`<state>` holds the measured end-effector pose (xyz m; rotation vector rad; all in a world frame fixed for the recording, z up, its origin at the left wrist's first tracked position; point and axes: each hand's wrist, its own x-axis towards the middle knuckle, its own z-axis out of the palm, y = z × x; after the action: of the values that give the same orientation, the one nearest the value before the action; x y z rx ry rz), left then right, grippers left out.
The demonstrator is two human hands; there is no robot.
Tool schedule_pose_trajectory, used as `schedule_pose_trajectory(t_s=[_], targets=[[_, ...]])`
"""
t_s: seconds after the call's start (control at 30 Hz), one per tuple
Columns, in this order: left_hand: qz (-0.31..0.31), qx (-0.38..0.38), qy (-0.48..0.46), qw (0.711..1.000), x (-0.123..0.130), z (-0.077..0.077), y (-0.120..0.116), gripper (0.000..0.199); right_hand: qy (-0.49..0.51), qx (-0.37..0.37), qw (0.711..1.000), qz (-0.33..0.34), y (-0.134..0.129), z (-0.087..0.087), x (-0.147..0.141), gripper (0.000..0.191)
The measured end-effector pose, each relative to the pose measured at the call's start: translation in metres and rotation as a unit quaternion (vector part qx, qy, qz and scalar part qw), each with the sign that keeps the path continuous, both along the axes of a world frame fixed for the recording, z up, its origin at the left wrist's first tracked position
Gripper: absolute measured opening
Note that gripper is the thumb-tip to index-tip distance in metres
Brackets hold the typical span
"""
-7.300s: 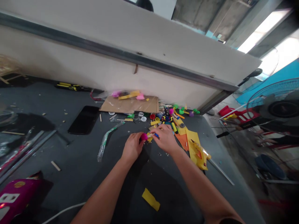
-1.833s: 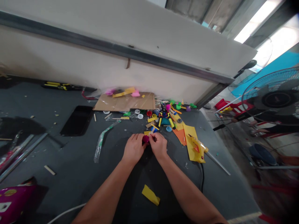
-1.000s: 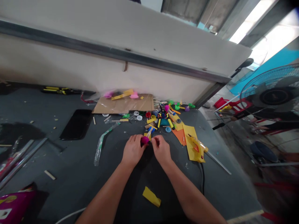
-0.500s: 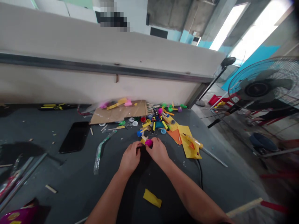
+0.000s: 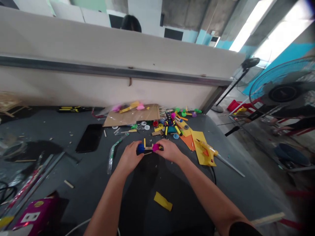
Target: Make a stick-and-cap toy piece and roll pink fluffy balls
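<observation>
Over the dark grey surface (image 5: 81, 177), the left hand (image 5: 128, 158) and right hand (image 5: 169, 151) hold a small blue-and-magenta assembly (image 5: 147, 148) between them, fingers (image 5: 161, 146) closed on its ends, with loose coloured parts (image 5: 169, 126) piled beyond.

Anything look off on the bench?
Two things stand out. A yellow strip lies alone on the dark table, well away from the pile of coloured scraps. A clear plastic tube lies bent, with a visible kink, rather than straight.
</observation>
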<state>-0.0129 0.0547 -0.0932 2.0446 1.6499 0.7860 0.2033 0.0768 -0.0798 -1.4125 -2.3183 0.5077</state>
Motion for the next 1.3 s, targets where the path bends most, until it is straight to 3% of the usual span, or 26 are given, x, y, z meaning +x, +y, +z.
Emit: schedule_pose_trajectory(t_s=[0.3, 0.5, 0.63, 0.8, 1.3], targets=[[0.056, 0.006, -0.025, 0.998, -0.013, -0.02, 0.013, 0.033, -0.006, 0.007, 1.0, 0.012, 0.022, -0.015, -0.014, 0.022], [0.059, 0.012, -0.043, 0.997, -0.018, -0.033, 0.016, 0.035, 0.044, 0.038, 0.998, 0.001, 0.021, -0.011, -0.011, 0.045], [0.064, 0.004, -0.05, 0.997, -0.019, -0.035, 0.016, 0.035, 0.092, 0.102, 0.991, -0.011, 0.019, -0.01, -0.02, 0.028], [0.051, 0.011, -0.053, 0.997, -0.02, -0.034, 0.016, 0.034, 0.097, 0.125, 0.986, -0.051, 0.018, -0.018, -0.031, 0.016], [0.043, 0.026, -0.047, 0.998, -0.02, -0.036, 0.016, 0.033, 0.064, 0.127, 0.989, -0.047, 0.02, -0.025, -0.033, 0.01]])
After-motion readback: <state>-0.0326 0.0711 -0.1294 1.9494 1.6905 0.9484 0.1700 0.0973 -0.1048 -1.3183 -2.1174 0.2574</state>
